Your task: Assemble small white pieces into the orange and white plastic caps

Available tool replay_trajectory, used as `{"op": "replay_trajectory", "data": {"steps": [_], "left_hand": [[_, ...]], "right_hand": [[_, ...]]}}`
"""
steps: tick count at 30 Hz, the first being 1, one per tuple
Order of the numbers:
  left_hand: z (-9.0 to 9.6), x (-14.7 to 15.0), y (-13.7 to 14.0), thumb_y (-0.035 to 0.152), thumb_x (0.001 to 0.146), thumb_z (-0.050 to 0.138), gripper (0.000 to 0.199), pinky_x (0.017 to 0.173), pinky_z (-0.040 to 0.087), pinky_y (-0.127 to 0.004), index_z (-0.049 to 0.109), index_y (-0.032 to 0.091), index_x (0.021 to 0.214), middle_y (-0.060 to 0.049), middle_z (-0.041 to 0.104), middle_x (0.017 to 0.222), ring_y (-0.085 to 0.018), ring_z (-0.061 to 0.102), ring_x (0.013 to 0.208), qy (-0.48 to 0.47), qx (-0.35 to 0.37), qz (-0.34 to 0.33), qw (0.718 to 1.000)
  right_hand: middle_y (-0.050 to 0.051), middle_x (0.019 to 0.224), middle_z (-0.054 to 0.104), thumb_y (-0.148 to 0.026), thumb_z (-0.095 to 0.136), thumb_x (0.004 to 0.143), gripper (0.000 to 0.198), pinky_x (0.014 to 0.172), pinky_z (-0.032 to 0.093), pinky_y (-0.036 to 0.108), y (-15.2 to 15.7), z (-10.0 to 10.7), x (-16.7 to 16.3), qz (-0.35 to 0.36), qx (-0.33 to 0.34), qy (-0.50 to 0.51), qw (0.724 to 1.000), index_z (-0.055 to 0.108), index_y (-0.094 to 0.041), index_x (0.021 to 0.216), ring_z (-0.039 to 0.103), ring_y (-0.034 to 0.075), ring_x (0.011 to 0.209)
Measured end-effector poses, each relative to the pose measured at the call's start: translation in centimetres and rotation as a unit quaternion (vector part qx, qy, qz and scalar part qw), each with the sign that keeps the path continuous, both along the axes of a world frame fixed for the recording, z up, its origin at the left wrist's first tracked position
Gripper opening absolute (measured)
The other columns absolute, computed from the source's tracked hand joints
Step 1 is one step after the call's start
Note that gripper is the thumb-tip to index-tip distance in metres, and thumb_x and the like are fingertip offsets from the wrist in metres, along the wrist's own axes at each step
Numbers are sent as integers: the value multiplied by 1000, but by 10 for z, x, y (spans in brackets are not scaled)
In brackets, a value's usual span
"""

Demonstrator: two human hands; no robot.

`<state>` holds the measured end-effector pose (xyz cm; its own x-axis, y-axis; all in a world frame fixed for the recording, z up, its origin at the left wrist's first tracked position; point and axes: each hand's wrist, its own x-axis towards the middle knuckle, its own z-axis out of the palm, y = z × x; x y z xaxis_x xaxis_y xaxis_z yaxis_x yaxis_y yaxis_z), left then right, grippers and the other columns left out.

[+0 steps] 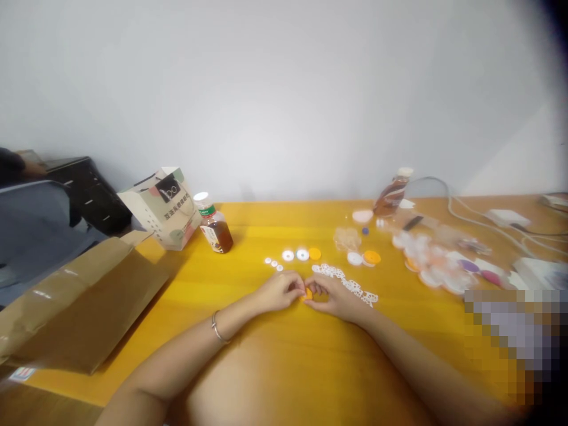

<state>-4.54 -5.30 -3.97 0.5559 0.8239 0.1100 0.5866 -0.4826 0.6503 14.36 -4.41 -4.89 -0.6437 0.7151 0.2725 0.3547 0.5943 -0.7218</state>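
Note:
My left hand and my right hand meet over the middle of the table, both with fingers pinched on a small orange disc. The fingers cover part of the disc. Just beyond them lie two white round discs with centre holes, one a white ring, and an orange round piece. Several small white discs sit beyond my left hand. White lacy cut-out pieces stretch in a strip behind my right hand. Farther right are a white disc and another orange disc.
A honey-coloured jar and a paper gift bag stand at the back left, with a brown cardboard box nearer. A drink bottle, cables, and a blurred pile of round pieces occupy the right. A person's arm shows far left.

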Motion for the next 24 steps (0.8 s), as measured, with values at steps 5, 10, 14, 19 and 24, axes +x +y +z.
{"op": "replay_trajectory", "data": {"steps": [5,10,14,19,24], "left_hand": [[0,1,0,17,76,47,8,64,41,-19,55,14,76,-2,58,77,-10,51,69,-17,-18,4,1000],[-2,2,0,17,76,48,8,64,40,-19,56,14,75,-1,59,76,-10,52,68,-20,-3,11,1000],[-4,2,0,18,76,48,9,61,40,-18,56,14,75,-1,58,74,-9,52,66,-29,-5,13,999],[-7,2,-1,19,78,47,12,61,40,-18,57,14,76,-2,59,75,-9,52,65,-15,20,14,1000],[-7,1,-4,23,79,48,13,75,39,-26,60,18,80,-3,60,80,-14,53,77,55,141,-1,989]], "right_hand": [[0,70,51,-29,57,74,9,59,39,26,1,-1,1,7,10,-12,1000,54,-23,80,48,15,65],[0,70,51,-28,57,74,9,60,39,26,2,-4,1,7,18,-15,1000,55,-22,81,47,14,65],[0,72,52,-28,56,75,10,61,40,25,3,-5,1,13,19,-26,999,55,-21,81,48,14,66],[0,72,52,-29,54,76,10,61,40,24,3,-4,1,18,24,-36,999,55,-21,81,48,14,67],[0,71,52,-30,54,76,10,60,40,24,3,-5,1,11,34,-26,999,55,-21,80,49,13,66]]}}
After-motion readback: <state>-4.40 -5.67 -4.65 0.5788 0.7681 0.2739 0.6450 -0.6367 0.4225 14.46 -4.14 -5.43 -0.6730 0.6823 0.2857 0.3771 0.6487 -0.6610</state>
